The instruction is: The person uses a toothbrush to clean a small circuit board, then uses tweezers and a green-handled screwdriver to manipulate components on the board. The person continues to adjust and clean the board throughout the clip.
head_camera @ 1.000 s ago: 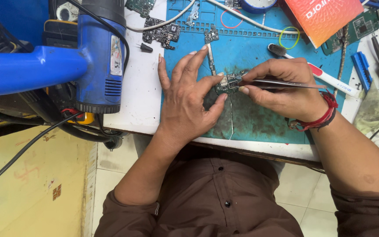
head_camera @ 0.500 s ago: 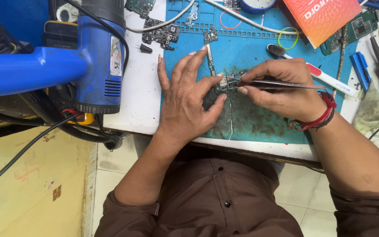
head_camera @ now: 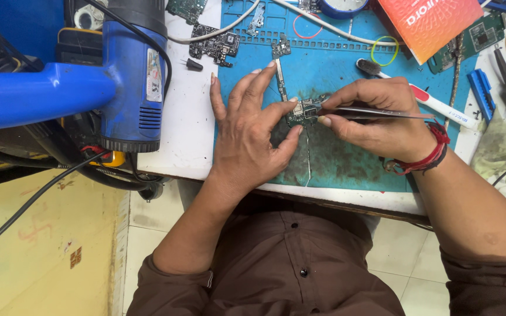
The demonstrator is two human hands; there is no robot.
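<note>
At the middle of the blue mat (head_camera: 346, 158), the right hand (head_camera: 382, 117) has its grip closed on slim tweezers (head_camera: 376, 112), tips down on a small circuit board (head_camera: 301, 111), probably to reach a tiny part too small to make out. Beside it the left hand (head_camera: 250, 131) lies spread flat, holding nothing, fingertips pinning the board steady. Further out on the worktop (head_camera: 177, 134) stand a blue heat gun (head_camera: 133, 70) and a toothbrush (head_camera: 423, 96).

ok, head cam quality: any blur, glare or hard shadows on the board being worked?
Head view: sharp across the blue mat, no motion blur on the left hand or right hand; light is even, shadows soft; the small circuit board is mostly hidden by fingers; slight sheen on the tweezers, no blown glare.
</note>
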